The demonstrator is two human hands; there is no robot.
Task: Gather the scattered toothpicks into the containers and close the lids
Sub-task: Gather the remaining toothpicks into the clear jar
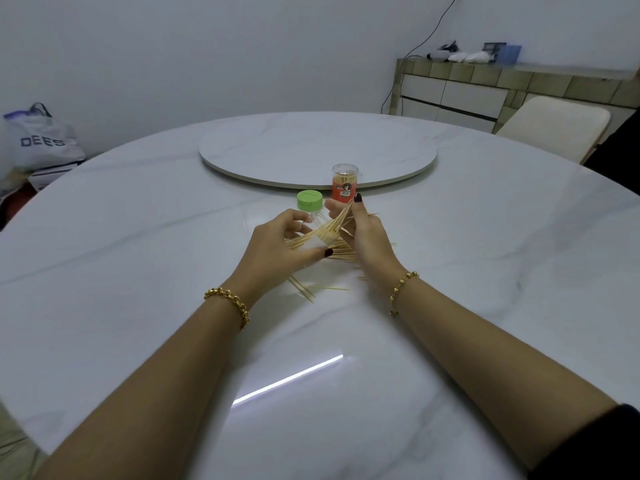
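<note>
My left hand [277, 245] and my right hand [363, 230] together grip a fanned bundle of toothpicks [327, 228] above the white marble table [138, 271]. Loose toothpicks [306, 291] lie scattered under and just in front of the hands, with more [346, 254] beneath the right hand. Right behind the fingers stands a clear container with a green lid [309, 199], its body partly hidden. A second clear container with a red label [345, 183] stands upright further back, full of toothpicks, with its clear cap on.
A round lazy Susan [317, 147] fills the table's centre behind the containers. A cream chair [557, 128] stands at the far right. A sideboard [485, 88] lines the right wall. A white shopping bag [38, 140] sits on the floor at left.
</note>
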